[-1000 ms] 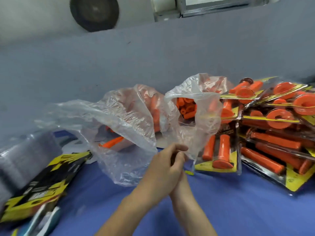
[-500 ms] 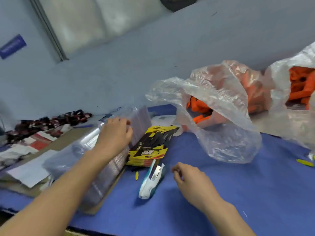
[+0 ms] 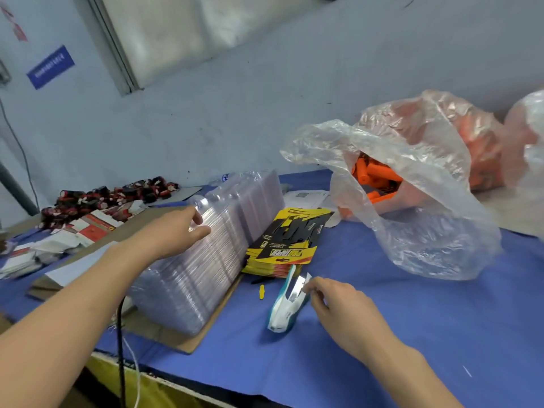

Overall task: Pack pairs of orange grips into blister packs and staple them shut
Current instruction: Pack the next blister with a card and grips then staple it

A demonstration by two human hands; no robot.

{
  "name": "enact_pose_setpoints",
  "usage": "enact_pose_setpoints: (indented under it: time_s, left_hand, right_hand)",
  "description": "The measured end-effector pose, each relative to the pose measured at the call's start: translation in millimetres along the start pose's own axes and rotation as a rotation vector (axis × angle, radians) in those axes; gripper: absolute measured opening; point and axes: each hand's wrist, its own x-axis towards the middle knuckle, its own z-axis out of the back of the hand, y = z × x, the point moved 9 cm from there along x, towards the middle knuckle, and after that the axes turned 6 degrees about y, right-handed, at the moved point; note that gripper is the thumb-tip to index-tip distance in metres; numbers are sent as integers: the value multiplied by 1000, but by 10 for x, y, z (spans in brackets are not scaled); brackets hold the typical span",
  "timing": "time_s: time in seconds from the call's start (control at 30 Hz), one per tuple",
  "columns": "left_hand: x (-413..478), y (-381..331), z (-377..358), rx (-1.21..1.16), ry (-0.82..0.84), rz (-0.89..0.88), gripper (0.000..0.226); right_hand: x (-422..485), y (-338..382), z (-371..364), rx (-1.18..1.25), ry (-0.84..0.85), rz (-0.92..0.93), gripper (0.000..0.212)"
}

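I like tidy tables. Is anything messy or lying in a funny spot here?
Yes, a little. A small yellow scrap lies loose on the blue cloth between the stapler and the stack of clear blister packs. Nothing looks spilled or broken.

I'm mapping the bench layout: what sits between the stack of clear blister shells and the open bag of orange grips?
In the head view, a pile of yellow-and-black cards lies there, beside the blister shells; white paper shows behind it.
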Motion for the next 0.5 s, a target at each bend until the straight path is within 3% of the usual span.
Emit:
enact_pose_setpoints:
  time_s: [0.3, 0.5]
  left_hand:
    - [-33, -55, 4, 100, 16, -69, 34]
    - [-17, -248, -21, 439, 25, -59, 8]
  right_hand:
    - [0, 29, -19, -21, -3, 18, 28]
    - [-10, 17, 26, -19, -13, 26, 27]
